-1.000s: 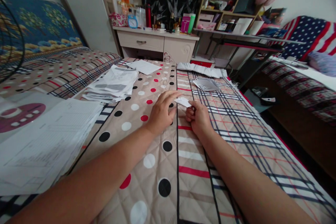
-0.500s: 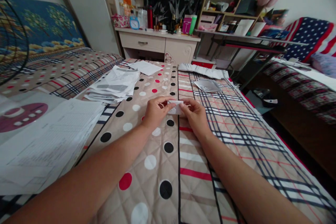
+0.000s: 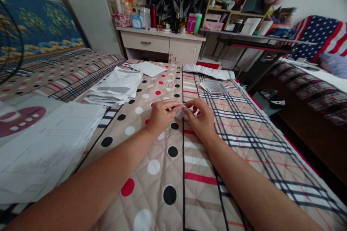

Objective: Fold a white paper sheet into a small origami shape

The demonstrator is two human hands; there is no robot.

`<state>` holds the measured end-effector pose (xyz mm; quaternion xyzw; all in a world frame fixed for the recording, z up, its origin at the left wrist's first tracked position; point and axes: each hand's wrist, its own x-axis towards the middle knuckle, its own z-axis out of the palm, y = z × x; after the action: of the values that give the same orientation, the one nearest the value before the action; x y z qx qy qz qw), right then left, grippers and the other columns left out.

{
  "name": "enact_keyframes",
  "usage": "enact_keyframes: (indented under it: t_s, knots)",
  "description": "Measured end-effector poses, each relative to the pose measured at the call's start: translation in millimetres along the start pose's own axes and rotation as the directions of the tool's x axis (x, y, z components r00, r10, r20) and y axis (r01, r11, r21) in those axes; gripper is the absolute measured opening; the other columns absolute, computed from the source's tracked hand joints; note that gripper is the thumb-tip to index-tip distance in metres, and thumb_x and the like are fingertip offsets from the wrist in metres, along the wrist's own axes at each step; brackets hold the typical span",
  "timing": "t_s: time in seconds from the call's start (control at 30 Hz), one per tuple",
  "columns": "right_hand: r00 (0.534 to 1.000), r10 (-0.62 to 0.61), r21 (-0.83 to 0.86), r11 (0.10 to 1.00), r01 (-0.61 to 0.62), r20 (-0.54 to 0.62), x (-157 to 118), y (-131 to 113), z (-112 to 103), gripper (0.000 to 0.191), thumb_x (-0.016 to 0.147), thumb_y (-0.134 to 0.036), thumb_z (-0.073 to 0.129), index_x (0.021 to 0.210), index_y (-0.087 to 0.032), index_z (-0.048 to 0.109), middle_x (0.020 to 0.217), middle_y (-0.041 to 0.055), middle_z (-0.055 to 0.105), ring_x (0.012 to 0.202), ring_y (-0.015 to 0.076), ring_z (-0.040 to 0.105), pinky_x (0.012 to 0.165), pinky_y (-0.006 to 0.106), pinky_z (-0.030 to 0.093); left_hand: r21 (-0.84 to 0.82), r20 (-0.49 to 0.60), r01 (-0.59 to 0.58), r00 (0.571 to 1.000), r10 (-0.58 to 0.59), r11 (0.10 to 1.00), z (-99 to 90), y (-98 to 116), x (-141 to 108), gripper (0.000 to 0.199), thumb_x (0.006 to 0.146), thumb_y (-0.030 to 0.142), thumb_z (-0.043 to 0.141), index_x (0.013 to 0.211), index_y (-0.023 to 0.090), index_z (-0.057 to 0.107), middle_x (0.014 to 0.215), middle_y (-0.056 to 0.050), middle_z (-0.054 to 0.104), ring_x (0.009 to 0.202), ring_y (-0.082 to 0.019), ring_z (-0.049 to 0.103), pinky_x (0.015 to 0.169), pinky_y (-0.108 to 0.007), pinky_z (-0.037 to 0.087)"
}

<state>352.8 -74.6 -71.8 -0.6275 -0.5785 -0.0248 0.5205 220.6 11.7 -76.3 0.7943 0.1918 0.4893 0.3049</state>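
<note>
A small piece of white paper (image 3: pixel 180 113) is pinched between my two hands, above the middle of the patterned bedspread (image 3: pixel 151 148). My left hand (image 3: pixel 164 114) grips its left side between thumb and fingers. On the right side, my right hand (image 3: pixel 200 115) holds it between thumb and forefinger, the fingertips of both hands nearly touching. Fingers cover much of the paper, and its exact folds are too small to make out.
Loose paper sheets (image 3: pixel 115 85) and a larger stack (image 3: pixel 59 140) lie on the left. A clear packet (image 3: pixel 214 87) and a long folded white strip (image 3: pixel 208 71) lie beyond my right hand. Past the bed stands a white dresser (image 3: pixel 146 42).
The white paper has turned from a flat, wide shape to a narrower, slanted one, and my fingertips have come closer together. The view has shifted slightly.
</note>
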Motion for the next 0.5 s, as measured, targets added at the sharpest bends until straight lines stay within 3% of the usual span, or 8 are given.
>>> enact_keyframes:
  t_s: [0.1, 0.2, 0.5]
  knots:
    - [0.993, -0.115, -0.071, 0.991, 0.114, -0.012, -1.2, -7.8, -3.0, 0.004, 0.085, -0.023, 0.058, 0.082, -0.022, 0.059, 0.081, 0.0013, 0.060, 0.066, 0.0136, 0.052, 0.063, 0.028, 0.040, 0.063, 0.003, -0.127, 0.992, 0.127, 0.990, -1.2, 7.4, 0.2, 0.014, 0.087, 0.019, 0.060, 0.088, 0.017, 0.074, 0.085, -0.006, 0.073, 0.080, -0.016, 0.067, 0.075, -0.029, 0.052]
    - [0.983, -0.178, -0.112, 0.979, 0.173, -0.034, -2.7, -12.9, -3.4, 0.005, 0.083, -0.021, 0.057, 0.079, -0.021, 0.056, 0.076, 0.0003, 0.058, 0.063, 0.0127, 0.053, 0.059, 0.027, 0.039, 0.105, -0.017, -0.180, 0.983, 0.183, 0.978, -1.5, 12.7, 0.2, 0.013, 0.084, 0.014, 0.060, 0.085, 0.016, 0.072, 0.082, -0.006, 0.072, 0.078, -0.016, 0.065, 0.073, -0.029, 0.052]
    - [0.991, -0.131, -0.203, 0.970, 0.132, 0.019, -2.8, -17.2, -1.4, 0.012, 0.077, -0.018, 0.056, 0.067, -0.021, 0.050, 0.069, 0.0002, 0.055, 0.060, 0.0127, 0.050, 0.057, 0.025, 0.038, 0.232, 0.019, -0.162, 0.987, 0.162, 0.959, -2.2, 10.1, 1.3, 0.012, 0.072, 0.007, 0.057, 0.075, 0.016, 0.065, 0.073, -0.002, 0.066, 0.070, -0.016, 0.060, 0.067, -0.028, 0.048]
